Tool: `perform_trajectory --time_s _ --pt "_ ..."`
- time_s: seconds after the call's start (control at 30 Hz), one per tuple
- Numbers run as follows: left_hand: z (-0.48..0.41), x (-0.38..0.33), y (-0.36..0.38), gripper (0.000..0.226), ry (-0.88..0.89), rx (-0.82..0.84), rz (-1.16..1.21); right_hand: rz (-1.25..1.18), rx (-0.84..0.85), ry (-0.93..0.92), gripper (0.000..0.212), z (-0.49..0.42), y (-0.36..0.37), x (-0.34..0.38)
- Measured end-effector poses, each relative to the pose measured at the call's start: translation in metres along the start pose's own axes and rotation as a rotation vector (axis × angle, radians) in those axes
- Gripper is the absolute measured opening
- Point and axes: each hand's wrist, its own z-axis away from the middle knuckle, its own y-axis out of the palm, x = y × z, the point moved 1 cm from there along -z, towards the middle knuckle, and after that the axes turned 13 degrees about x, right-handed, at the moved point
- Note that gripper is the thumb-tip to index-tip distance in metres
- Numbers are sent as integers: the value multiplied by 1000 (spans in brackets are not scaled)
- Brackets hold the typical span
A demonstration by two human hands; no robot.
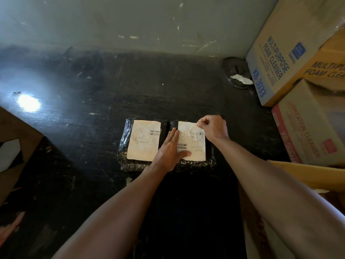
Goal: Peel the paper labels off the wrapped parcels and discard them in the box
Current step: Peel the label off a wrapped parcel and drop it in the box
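Two black plastic-wrapped parcels lie side by side on the dark floor. The left parcel [124,146] carries a white paper label [144,140] lying flat. The right parcel [194,164] carries its own white label [194,141]. My left hand [170,148] lies flat with fingers spread on the left part of the right label, pressing it down. My right hand [212,128] pinches the top right corner of that label between thumb and fingers. The corner looks barely lifted.
Stacked cardboard cartons [280,58] of foam cleaner stand at the right against the wall. An open brown box [306,174] sits at the near right under my right arm. Another cardboard flap [16,139] lies at the left. A round dark dish [237,71] sits by the wall.
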Motion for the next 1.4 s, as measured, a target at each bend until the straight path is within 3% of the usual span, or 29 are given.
perform_trajectory --time_s 0.37,0.73,1.03,1.13,1.4 --pt "7 6 -5 120 82 82 2 -209 -5 -93 4 25 -25 4" --pt "6 5 -7 115 107 60 -86 -342 5 -143 5 58 -46 14" --pt "23 -5 -11 111 50 41 -217 -362 -299 -209 17 94 -120 20" --pt "36 -11 -15 98 64 7 -218 -309 -362 -173 5 118 -138 4" --pt "69 -57 0 82 199 -4 -155 -240 -465 1 12 174 -177 -74"
